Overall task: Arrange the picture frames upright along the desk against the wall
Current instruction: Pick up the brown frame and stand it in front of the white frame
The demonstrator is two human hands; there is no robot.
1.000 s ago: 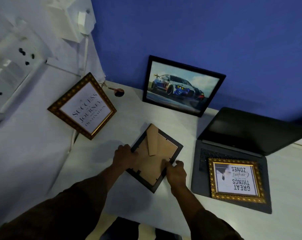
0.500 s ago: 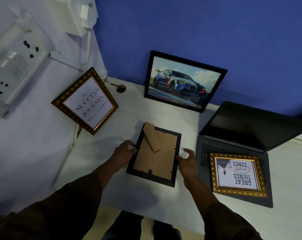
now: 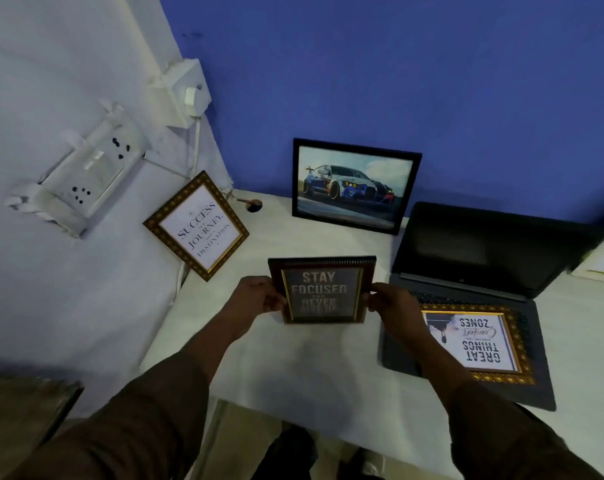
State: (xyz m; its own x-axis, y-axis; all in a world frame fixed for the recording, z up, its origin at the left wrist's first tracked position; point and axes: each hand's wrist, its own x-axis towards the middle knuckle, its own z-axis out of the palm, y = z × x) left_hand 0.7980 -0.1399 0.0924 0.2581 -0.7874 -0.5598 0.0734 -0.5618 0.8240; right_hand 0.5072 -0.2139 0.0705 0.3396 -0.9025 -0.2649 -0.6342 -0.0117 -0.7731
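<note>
I hold a dark red frame reading "STAY FOCUSED" (image 3: 323,291) upright above the white desk (image 3: 304,368), its printed face toward me. My left hand (image 3: 259,297) grips its left edge and my right hand (image 3: 392,301) grips its right edge. A black frame with a race car picture (image 3: 354,187) leans upright against the blue back wall. A gold frame reading "SUCCESS JOURNEY" (image 3: 198,225) leans tilted against the white left wall. Another gold frame reading "GREAT THINGS" (image 3: 473,341) lies flat on the laptop's keyboard.
An open black laptop (image 3: 484,251) takes up the desk's right side. A small round dark object (image 3: 254,205) lies near the back left corner. Socket boxes (image 3: 86,174) and a plugged adapter (image 3: 186,93) with a cable are on the left wall.
The frame that lay face down on the desk, cardboard back up, has been lifted and turned over; it now stands upright in both hands with its printed face toward me.
</note>
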